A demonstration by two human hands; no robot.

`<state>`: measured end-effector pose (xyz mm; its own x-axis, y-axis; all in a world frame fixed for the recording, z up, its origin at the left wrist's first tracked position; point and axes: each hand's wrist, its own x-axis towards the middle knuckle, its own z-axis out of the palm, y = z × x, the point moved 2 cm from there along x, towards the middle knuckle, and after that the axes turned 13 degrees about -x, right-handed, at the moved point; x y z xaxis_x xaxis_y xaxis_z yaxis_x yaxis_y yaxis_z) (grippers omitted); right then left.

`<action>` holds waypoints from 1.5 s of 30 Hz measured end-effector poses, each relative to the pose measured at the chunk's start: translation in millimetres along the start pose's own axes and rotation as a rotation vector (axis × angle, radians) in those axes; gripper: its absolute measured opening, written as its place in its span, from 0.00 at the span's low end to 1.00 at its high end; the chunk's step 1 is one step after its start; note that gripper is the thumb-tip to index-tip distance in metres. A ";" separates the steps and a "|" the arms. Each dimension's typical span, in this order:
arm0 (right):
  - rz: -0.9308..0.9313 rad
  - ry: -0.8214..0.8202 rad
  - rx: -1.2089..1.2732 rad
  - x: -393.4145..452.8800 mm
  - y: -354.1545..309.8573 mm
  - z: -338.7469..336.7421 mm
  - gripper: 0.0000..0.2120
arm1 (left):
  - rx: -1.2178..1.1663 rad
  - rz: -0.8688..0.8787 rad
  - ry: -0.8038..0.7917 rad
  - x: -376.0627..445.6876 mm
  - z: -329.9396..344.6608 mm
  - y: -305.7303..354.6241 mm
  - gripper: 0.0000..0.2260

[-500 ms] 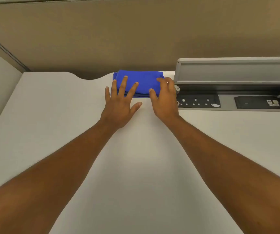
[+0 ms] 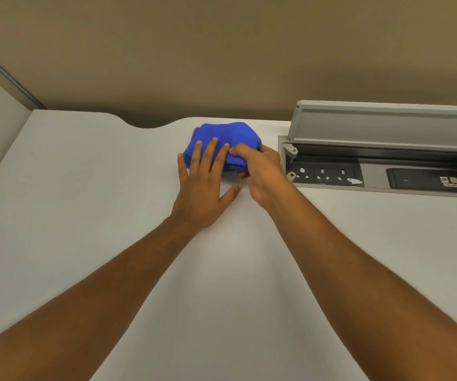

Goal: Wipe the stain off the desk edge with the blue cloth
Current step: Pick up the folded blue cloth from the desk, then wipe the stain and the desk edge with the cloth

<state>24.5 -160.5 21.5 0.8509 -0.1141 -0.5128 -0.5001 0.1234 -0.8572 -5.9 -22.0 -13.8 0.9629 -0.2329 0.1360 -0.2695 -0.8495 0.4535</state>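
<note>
A folded blue cloth (image 2: pixel 227 136) lies bunched near the far edge of the white desk (image 2: pixel 84 215). My right hand (image 2: pixel 263 171) grips its right side, fingers curled over the top and thumb under the near edge, lifting that side slightly. Spread flat, my left hand (image 2: pixel 205 188) has its fingertips resting on the cloth's left part and its palm on the desk. No stain is visible on the desk edge from here.
An open grey cable box (image 2: pixel 387 166) with power sockets is set into the desk just right of the cloth, its lid (image 2: pixel 387 125) raised. The desk's far edge has a curved cut-out (image 2: pixel 147 123). A brown partition wall stands behind.
My right hand has closed on the cloth's right side and bunched it up. The cloth now sits a little nearer to me. My left hand stays spread on it.
</note>
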 end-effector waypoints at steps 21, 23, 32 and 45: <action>-0.272 -0.357 -0.414 -314.2 94.2 91.7 0.23 | -1.415 -0.632 0.361 -297.5 -165.7 37.7 0.20; -0.319 -0.333 -0.453 -330.4 104.2 110.0 0.24 | -1.476 -0.647 0.378 -321.1 -180.7 24.4 0.19; -0.413 -0.373 -0.701 -388.4 147.9 217.9 0.17 | -1.498 -0.741 0.338 -415.1 -242.0 -56.9 0.17; 0.044 -0.459 -0.467 -430.6 178.6 337.3 0.20 | -1.664 -0.910 0.402 -491.2 -308.8 -176.2 0.15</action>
<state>-376.9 243.2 105.4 0.7585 0.3260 -0.5643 -0.4658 -0.3343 -0.8193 -434.5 388.3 111.5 0.8051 0.2604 -0.5329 0.2603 0.6522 0.7120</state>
